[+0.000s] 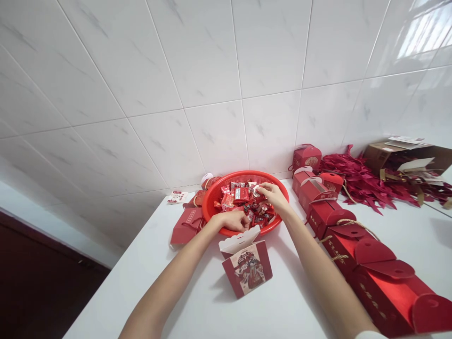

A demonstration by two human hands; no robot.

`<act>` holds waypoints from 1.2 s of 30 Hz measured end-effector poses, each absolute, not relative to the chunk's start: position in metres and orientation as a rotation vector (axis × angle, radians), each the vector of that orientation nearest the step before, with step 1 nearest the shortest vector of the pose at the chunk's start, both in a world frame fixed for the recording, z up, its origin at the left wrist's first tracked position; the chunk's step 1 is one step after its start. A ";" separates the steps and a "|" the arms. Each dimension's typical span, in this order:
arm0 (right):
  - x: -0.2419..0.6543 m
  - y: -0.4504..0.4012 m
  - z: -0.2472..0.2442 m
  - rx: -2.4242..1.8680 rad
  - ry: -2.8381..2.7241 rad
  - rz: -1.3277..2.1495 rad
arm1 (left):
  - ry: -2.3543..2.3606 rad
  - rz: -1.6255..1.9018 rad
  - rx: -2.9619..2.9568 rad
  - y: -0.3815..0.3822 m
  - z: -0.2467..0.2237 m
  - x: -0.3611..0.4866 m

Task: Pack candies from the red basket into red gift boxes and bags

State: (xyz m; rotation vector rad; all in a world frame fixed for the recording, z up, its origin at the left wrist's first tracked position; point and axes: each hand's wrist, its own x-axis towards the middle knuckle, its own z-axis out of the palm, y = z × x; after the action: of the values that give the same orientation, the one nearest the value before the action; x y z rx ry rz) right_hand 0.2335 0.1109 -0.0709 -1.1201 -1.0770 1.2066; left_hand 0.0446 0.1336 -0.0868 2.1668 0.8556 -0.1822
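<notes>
A red plastic basket [208, 200] stands by the wall, filled with wrapped candies [241, 194] in mostly red wrappers. Over its near side, my left hand [236, 220] is closed with the fingers curled down among the candies; what they hold is hidden. My right hand [273, 195] reaches in from the right, with thumb and fingers pinched on a small white-and-red wrapped candy at the basket's right part. Between my forearms, just in front of the basket, an upright red gift box [247, 270] with a printed picture has its scalloped top flap raised.
A row of red gift boxes [328, 212], some with rope handles, runs along the right. Behind it lie a heap of dark red ribbons [349, 176] and a cardboard box [381, 157]. Red bags [187, 226] and printed cards [177, 197] are left of the basket. The tiled wall borders the table.
</notes>
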 end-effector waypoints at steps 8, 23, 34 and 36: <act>0.237 0.115 -0.076 -1.096 -1.101 1.198 | 0.959 0.583 2.024 0.137 -0.084 0.046; 0.238 0.113 -0.075 -1.008 -1.109 1.408 | 1.019 1.008 1.923 0.144 -0.084 0.043; 0.239 0.109 -0.073 -0.997 -1.302 1.552 | 0.898 1.187 1.963 0.136 -0.076 0.047; 0.240 0.108 -0.073 -0.978 -1.323 1.575 | 0.875 1.185 1.954 0.135 -0.075 0.047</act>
State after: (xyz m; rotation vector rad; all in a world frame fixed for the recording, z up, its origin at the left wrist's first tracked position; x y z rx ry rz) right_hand 0.2397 0.1078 -0.0727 -0.9776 -1.3228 1.5749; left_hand 0.0470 0.1349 -0.0749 1.9542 0.8753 1.1850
